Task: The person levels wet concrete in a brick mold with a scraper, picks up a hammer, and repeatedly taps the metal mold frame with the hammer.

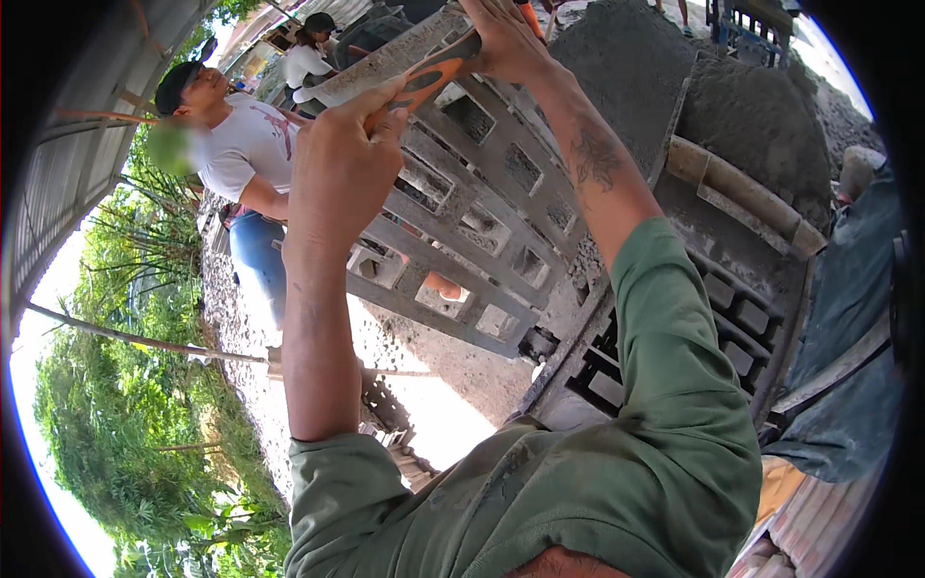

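My left hand (pixel 349 159) is closed round one end of an orange and black tool handle (pixel 429 79), held up in front of me at the top of the view. At the handle's other end is my right hand (pixel 509 43), closed over it, with its fingertips partly cut off by the frame's upper edge. The tool's working end cannot be made out. Just behind the handle runs a rough, concrete-crusted grey bar (pixel 361 79). Below both hands lies a grey frame (pixel 462 178) of long bars with rows of rectangular openings.
A person (pixel 241 144) in a white shirt and dark cap stands close on the left; another person (pixel 306 60) is farther back. Wet grey mix (pixel 626 67) is heaped at the far right, near a curbed edge (pixel 742 197). A slotted block mould (pixel 737 318) and blue-grey tarp (pixel 833 337) lie to my right.
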The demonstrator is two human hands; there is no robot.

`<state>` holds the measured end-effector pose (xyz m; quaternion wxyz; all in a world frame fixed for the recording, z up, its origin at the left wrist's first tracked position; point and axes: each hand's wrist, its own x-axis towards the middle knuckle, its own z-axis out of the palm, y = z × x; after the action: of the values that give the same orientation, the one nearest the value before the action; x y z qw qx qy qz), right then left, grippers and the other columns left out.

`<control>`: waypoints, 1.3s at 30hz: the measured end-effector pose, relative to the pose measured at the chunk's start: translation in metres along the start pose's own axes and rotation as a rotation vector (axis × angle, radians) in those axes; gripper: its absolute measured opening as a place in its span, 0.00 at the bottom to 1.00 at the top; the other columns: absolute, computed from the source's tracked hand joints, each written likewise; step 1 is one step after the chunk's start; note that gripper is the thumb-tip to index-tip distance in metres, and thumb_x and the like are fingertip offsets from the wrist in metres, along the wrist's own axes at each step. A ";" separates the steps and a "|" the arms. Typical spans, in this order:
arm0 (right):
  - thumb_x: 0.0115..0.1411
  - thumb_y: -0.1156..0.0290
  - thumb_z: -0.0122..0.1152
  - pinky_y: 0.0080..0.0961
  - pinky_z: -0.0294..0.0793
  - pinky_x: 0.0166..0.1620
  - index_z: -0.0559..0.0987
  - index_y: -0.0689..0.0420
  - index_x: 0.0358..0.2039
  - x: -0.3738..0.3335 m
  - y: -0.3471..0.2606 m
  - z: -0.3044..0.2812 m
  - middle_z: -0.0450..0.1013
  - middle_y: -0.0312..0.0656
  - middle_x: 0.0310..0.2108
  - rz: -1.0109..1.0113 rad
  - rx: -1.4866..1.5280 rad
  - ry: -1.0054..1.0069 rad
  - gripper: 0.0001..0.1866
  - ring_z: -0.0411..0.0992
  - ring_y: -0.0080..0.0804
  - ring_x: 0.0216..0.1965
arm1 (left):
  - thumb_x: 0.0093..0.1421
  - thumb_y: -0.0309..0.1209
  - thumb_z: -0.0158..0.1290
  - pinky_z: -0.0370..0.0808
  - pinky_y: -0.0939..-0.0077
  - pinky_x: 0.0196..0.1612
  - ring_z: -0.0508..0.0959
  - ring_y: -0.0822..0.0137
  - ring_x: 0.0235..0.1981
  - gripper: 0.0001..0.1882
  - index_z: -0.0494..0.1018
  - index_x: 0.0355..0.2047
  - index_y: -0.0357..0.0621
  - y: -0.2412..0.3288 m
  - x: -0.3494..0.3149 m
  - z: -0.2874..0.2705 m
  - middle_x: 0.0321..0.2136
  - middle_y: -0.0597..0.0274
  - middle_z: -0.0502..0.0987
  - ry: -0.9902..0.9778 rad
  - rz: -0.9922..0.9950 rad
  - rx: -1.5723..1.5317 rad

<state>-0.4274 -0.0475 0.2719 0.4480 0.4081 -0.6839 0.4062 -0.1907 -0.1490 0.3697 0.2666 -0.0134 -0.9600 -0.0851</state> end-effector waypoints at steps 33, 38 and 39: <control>0.60 0.39 0.34 0.45 0.32 0.64 0.55 0.50 0.61 -0.104 0.030 0.003 0.52 0.41 0.62 0.595 -0.002 0.062 0.36 0.34 0.41 0.66 | 0.45 0.35 0.59 0.74 0.74 0.27 0.79 0.66 0.23 0.08 0.77 0.24 0.45 0.026 0.200 0.085 0.17 0.59 0.77 0.240 0.383 -0.316; 0.60 0.42 0.37 0.47 0.31 0.63 0.54 0.52 0.62 -0.201 0.026 -0.004 0.51 0.42 0.62 0.799 -0.058 -0.016 0.36 0.34 0.42 0.66 | 0.46 0.36 0.58 0.75 0.69 0.30 0.78 0.59 0.22 0.10 0.75 0.24 0.43 0.036 0.154 0.169 0.18 0.56 0.76 0.151 0.428 -0.201; 0.61 0.44 0.38 0.46 0.31 0.63 0.53 0.52 0.62 -0.204 0.020 -0.007 0.49 0.43 0.63 0.862 -0.069 -0.032 0.35 0.35 0.42 0.66 | 0.47 0.39 0.57 0.75 0.70 0.31 0.78 0.59 0.22 0.11 0.76 0.25 0.44 0.036 0.152 0.170 0.18 0.57 0.76 0.118 0.429 -0.161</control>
<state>-0.3901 0.0050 0.0775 0.2400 0.0760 -0.8121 0.5265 -0.4052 -0.0877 0.3097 0.3324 -0.2332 -0.9080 -0.1032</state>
